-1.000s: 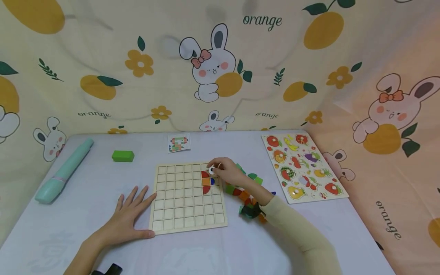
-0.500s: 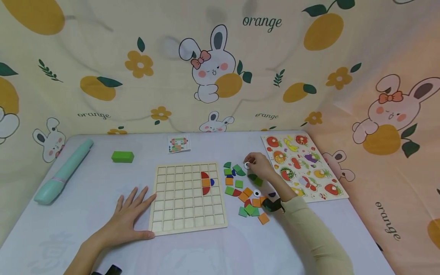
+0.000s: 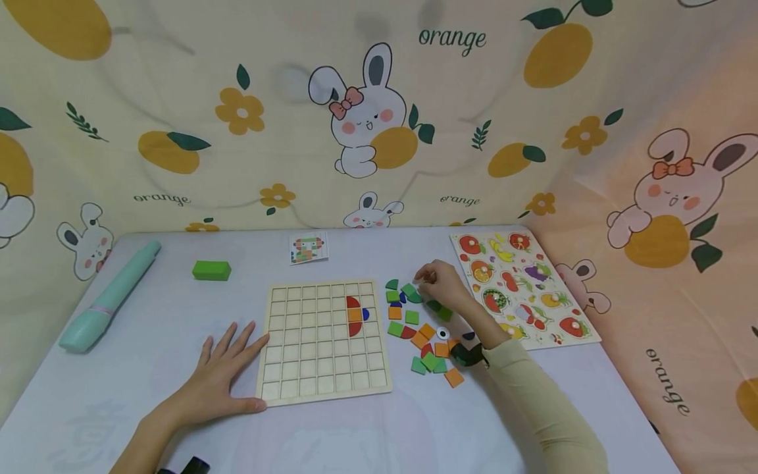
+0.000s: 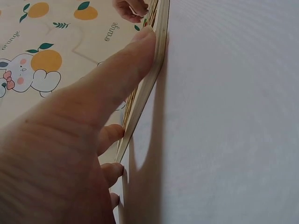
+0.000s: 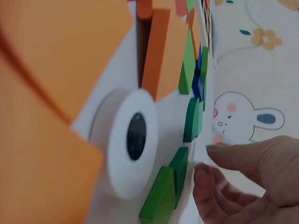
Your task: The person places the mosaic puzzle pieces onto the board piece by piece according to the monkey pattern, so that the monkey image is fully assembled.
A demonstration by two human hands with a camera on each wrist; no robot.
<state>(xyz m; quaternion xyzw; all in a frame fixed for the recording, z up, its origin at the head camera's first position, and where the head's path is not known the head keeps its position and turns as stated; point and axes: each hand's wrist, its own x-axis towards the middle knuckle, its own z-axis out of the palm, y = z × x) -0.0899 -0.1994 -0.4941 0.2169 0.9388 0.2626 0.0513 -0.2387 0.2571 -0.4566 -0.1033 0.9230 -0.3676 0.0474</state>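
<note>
Head view. On the counter (image 3: pixel 331 434): left hand (image 3: pixel 220 375), palm down, fingers extended and spread, nothing gripped; tips of thumb and index finger against the left edge of the grid board (image 3: pixel 302 359). Directly right of the left hand: grid board, flat. In its cells, toward the right hand (image 3: pixel 441 283): two red tiles (image 3: pixel 353 302), orange tile (image 3: pixel 354 315) between them, blue tile (image 3: pixel 365 315) just beside the orange one. Right hand: thumb and fingers bent toward each other, tips close together; object between the tips: cannot tell. Left of and nearer the person than the right hand: loose tiles (image 3: pixel 411 317) in green, orange, red and blue, plus white eye disc (image 3: pixel 442 333). Right of the right hand: fruit board (image 3: pixel 529 289), partly covered by the right forearm. Beyond the left hand: green block (image 3: pixel 211 270); farther left, mint-green case (image 3: pixel 112 296). Beyond the grid board, between the hands: printed card (image 3: pixel 308 248).

Left wrist view. Thumb of the left hand along the rim of the grid board; other fingertips lower down, at or near the same edge. Past the thumb: right hand, fingers curled.

Right wrist view. Narrow gap between thumb and index fingertip of the right hand. Nearest to the tips: loose tiles, green. Behind the hand, toward the wrist: eye disc, apart from the fingers, beside orange pieces.
</note>
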